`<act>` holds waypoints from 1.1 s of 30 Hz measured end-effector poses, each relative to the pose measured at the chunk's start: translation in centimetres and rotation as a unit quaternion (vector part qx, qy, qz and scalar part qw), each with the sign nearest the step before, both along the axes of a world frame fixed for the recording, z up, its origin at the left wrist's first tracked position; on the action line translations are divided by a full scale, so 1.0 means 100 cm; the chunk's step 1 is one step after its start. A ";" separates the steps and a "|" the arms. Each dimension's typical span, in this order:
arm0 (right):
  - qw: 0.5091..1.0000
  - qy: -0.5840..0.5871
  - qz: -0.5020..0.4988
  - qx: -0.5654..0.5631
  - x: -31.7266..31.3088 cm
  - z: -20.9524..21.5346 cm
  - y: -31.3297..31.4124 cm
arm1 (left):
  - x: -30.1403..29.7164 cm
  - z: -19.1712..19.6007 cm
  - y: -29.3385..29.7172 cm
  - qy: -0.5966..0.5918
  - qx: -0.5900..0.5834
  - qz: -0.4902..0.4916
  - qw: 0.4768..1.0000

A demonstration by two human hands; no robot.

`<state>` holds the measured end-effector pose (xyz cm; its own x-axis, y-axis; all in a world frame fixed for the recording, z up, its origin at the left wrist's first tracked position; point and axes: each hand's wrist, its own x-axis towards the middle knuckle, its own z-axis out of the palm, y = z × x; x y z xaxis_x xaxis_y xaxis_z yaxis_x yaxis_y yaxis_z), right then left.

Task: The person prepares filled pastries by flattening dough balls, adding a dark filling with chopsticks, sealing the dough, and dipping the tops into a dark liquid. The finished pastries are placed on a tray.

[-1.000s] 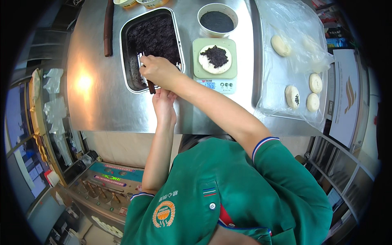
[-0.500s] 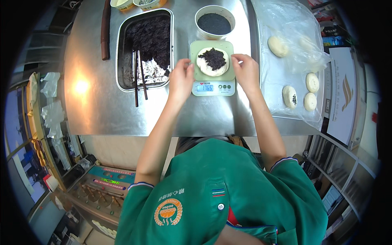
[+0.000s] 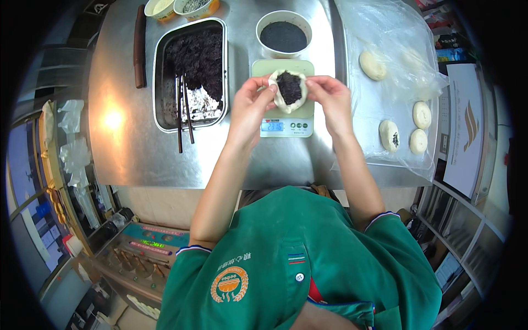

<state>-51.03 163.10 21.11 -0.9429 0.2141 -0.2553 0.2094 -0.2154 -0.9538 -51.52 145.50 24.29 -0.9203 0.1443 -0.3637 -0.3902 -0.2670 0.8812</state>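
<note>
We hold the dough round [image 3: 288,91] with its dark filling [image 3: 289,87] just above the scale [image 3: 283,118], at upper centre of the frame. Our left hand [image 3: 250,104] and right hand [image 3: 327,96] pinch its rim from either side, fingertips pressed on the dough edge. To do this well, we judge, we should draw the edge up evenly around the filling, keep the paste off the seam, and pinch gently so the skin does not tear. The tray [image 3: 159,82] with chopsticks [image 3: 184,110] sits to the left; finished buns [image 3: 421,115] lie on plastic at right.
</note>
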 end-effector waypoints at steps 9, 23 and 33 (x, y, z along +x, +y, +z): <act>0.996 0.081 0.008 -0.017 0.019 0.040 -0.027 | 0.014 -0.005 0.011 -0.104 0.425 0.110 0.893; 0.965 0.097 0.079 0.229 0.018 0.054 -0.022 | 0.025 0.000 0.009 -0.132 0.316 0.044 0.938; 0.939 0.107 0.157 0.286 0.022 0.065 -0.010 | 0.017 0.004 0.008 -0.156 0.185 -0.006 0.970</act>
<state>-48.85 162.09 27.64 -0.9990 -0.0393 0.0203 -0.0339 0.3856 -0.9220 -49.82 146.30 24.66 -0.7713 0.3273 -0.5458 -0.6271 -0.5367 0.5645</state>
